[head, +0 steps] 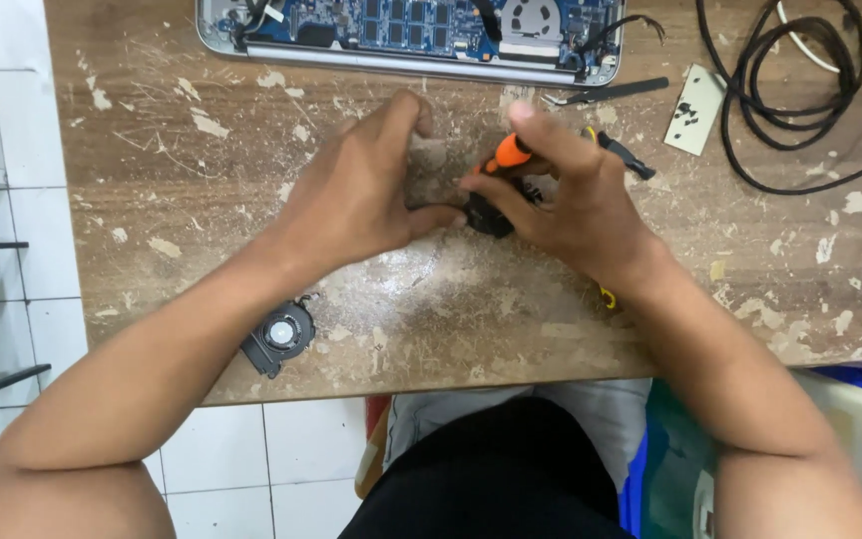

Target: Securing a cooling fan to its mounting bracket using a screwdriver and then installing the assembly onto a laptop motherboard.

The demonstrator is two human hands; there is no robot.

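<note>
the worn wooden table (202, 200) takes up most of your view, its top scarred with pale flakes; along the far edge lies the opened laptop (411, 35), its blue board and a round fan showing; black cables (800, 90) coil at the far right, with a small white card (695, 110) of dark screws beside them; near the front edge, left of centre, a loose cooling fan (279, 337) lies flat; your left hand (351, 190) has its fingers curled, thumb tip pressed to a small black part (486, 215); your right hand (576, 200) is clamped round an orange-handled screwdriver (507, 155), tip hidden; you seem to be working a screw on that part; the next move calls for a steady left grip and the driver kept square.
</note>
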